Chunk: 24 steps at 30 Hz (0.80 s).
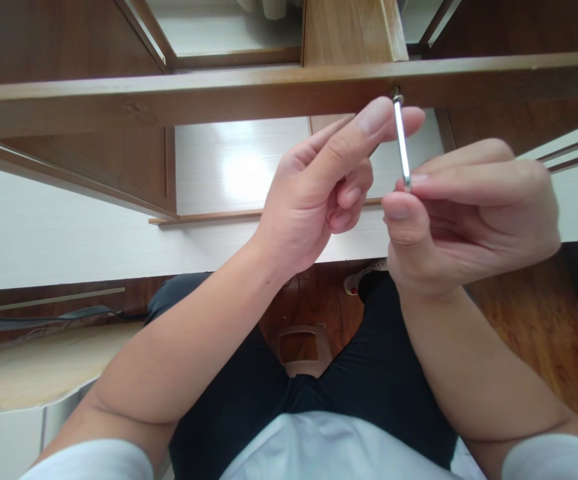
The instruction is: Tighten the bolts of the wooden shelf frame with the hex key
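Observation:
A shiny metal hex key stands nearly upright in the head view, its top end at a small round bolt head on the front of a brown wooden rail. With thumb and forefinger, my right hand pinches the key's lower end; the fingertips partly hide that end. My left hand is closed around the upper shaft, thumb beside it and forefinger behind it, with the other fingers curled. How firmly the left fingers press on the key cannot be made out.
Wooden frame panels stand on both sides above a whitish tabletop. A wooden crosspiece meets the rail from behind. Below are my legs, a stool and the wood floor. A pale-topped surface lies at the left.

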Motion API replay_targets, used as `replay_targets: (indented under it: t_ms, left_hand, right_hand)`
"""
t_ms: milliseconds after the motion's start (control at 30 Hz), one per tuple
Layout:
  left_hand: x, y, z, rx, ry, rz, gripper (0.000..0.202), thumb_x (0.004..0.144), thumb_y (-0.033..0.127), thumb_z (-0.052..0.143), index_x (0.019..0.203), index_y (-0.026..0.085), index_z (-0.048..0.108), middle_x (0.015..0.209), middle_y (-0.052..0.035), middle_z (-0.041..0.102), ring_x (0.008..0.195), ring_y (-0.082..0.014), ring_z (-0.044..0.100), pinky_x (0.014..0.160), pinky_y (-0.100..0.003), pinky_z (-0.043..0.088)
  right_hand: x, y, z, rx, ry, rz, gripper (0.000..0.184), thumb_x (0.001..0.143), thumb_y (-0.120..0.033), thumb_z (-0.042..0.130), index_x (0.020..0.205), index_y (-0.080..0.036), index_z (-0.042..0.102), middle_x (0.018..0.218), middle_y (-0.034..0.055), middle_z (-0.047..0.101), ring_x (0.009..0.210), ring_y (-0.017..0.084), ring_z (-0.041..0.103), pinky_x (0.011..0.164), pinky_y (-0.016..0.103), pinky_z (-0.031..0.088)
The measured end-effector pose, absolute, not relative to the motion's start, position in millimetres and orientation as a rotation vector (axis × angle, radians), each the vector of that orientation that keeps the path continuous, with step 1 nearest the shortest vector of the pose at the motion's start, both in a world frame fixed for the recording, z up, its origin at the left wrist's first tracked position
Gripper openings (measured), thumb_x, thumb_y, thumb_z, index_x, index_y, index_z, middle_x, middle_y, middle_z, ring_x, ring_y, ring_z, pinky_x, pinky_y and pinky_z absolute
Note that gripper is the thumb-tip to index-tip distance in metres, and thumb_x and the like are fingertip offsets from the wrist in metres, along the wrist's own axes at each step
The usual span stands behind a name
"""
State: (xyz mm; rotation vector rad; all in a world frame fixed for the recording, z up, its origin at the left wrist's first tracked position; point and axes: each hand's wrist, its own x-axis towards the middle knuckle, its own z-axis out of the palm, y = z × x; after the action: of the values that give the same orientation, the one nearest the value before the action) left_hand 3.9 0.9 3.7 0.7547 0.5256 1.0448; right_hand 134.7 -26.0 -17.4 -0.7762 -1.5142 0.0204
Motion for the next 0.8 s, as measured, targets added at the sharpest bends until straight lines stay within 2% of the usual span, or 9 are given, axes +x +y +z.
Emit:
replay_targets:
  t_ms: [200, 300, 433, 533, 667, 800]
  left_hand:
    - [4, 0, 12, 0.773, 0.521, 1.008, 0.022, 0.098, 0.030, 0.063, 0.085, 0.018, 0.076, 0.051, 0.0071, 0.029, 0.042, 0.0007, 0.036, 0.040, -0.012, 0.025]
    - [7, -2, 23, 0.646, 0.580, 0.956, 0.023, 0.098, 0.028, 0.063, 0.081, 0.016, 0.072, 0.049, 0.0070, 0.028, 0.040, 0.0002, 0.040, 0.039, -0.009, 0.026]
    - [8, -6, 35, 0.448, 0.597, 0.909, 0.019, 0.099, 0.028, 0.064, 0.087, 0.014, 0.070, 0.048, 0.0082, 0.029, 0.038, 0.0008, 0.038, 0.037, -0.007, 0.029]
    - [6, -8, 37, 0.513, 0.599, 0.902, 0.018, 0.098, 0.027, 0.065, 0.086, 0.014, 0.070, 0.049, 0.0079, 0.030, 0.039, 0.0016, 0.036, 0.037, -0.007, 0.028]
    - [5, -8, 32, 0.561, 0.605, 0.901, 0.019, 0.099, 0.032, 0.062, 0.097, 0.015, 0.071, 0.050, 0.0083, 0.030, 0.042, 0.0011, 0.037, 0.040, -0.008, 0.026]
    - [8, -6, 25, 0.659, 0.515, 0.978, 0.023, 0.096, 0.030, 0.067, 0.081, 0.014, 0.071, 0.051, 0.0070, 0.027, 0.042, 0.0003, 0.036, 0.040, -0.012, 0.026]
  right_hand:
    - [129, -25, -20, -0.753, -1.474, 0.069, 0.009, 0.090, -0.027, 0.078, 0.099, -0.028, 0.079, 0.077, -0.0073, 0.069, 0.069, 0.009, 0.062, 0.059, 0.027, 0.051]
    - [128, -23, -23, -0.731, -1.461, 0.075, 0.009, 0.090, -0.033, 0.078, 0.097, -0.027, 0.077, 0.078, -0.0079, 0.070, 0.066, 0.006, 0.061, 0.059, 0.025, 0.050]
    - [128, -22, -28, -0.721, -1.424, 0.102, 0.016, 0.090, -0.039, 0.077, 0.095, -0.024, 0.074, 0.079, -0.0083, 0.069, 0.064, 0.006, 0.063, 0.057, 0.025, 0.049]
    - [127, -22, -31, -0.731, -1.396, 0.135, 0.017, 0.090, -0.040, 0.077, 0.095, -0.023, 0.073, 0.080, -0.0068, 0.068, 0.066, 0.009, 0.066, 0.057, 0.026, 0.050]
    - [126, -16, -34, -0.693, -1.348, 0.105, 0.019, 0.089, -0.043, 0.078, 0.095, -0.025, 0.076, 0.079, -0.0034, 0.066, 0.066, 0.011, 0.065, 0.056, 0.030, 0.049]
    - [128, -7, -36, -0.602, -1.313, 0.067, 0.023, 0.087, -0.046, 0.080, 0.094, -0.025, 0.076, 0.076, -0.0021, 0.063, 0.063, 0.011, 0.062, 0.051, 0.029, 0.046]
